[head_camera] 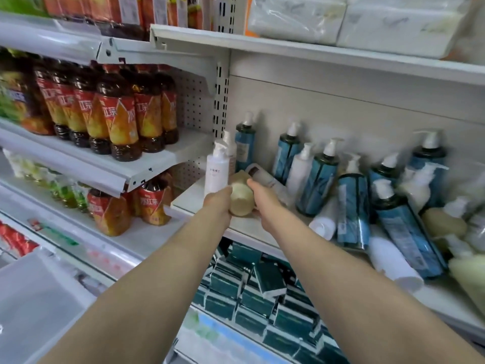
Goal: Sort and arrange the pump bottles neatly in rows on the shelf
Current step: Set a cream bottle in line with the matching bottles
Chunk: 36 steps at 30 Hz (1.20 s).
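Presently, shelf stock, pump bottles, sorting barely begun.

Nearest: both forearms reach in from below. The left hand (219, 199) presses against the left flank of a cream bottle (241, 199), and the right hand (262, 199) closes on its right flank, so the bottle is clasped between them at the front left of the white shelf (236, 227). The bottle is tipped with its base toward the camera (its pump is out of sight).

Just behind, far left: one white pump bottle (216, 170) stands upright, a second white one close behind it, then an upright teal bottle (245, 143) by the back wall. These three look like the only placed column, a judgement from how they stand. A clear dark-capped bottle (265, 178) lies on its side just beside the right hand.

Middle ground: several teal bottles upright but scattered, whites among them, none in rows. A white bottle (324, 223) lies flat near the front edge.

Right side: a heap (teal, white and cream mixed), many leaning or fallen, including a large tilted teal bottle (405, 229).

Remaining: nearly everything, namely righting the fallen, grouping by kind, and lining up.
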### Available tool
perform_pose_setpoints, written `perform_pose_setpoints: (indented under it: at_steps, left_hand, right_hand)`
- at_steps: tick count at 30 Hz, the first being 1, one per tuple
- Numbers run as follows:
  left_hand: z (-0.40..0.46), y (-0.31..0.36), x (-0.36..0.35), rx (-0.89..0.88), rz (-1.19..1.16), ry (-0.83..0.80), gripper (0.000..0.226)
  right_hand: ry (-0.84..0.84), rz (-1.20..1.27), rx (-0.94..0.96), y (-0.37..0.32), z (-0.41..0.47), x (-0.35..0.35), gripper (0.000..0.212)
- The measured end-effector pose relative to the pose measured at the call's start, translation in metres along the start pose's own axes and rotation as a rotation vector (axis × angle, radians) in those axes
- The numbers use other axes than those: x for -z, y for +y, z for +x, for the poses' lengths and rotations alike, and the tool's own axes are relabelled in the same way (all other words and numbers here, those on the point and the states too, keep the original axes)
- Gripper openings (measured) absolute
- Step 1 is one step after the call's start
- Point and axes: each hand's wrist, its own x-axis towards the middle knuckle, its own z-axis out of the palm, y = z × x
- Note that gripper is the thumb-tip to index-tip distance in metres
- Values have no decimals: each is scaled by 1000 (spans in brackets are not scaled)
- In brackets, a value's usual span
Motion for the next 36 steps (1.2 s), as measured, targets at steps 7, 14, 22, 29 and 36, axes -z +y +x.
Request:
perform_pose_setpoints:
  at_steps: [7, 14, 22, 29, 36]
  left_hand:
    - [1, 2, -10, 51, 95, -7, 58]
    - [4, -8, -18, 107, 233, -38, 41]
    - [-27, -4, -26, 145, 144, -197, 23]
    - [-67, -6, -45, 30, 62, -270, 42]
    - [-127, -15, -87, -53, 12, -361, 37]
  right_hand:
    - [39, 64, -52, 5, 4, 10, 55]
    - [32, 171, -48, 14, -6, 27, 54]
    - [24, 250, 23, 11, -26, 46, 54]
    - [-13, 411, 94, -6, -60, 81, 24]
    - [-9, 465, 152, -26, -95, 135, 29]
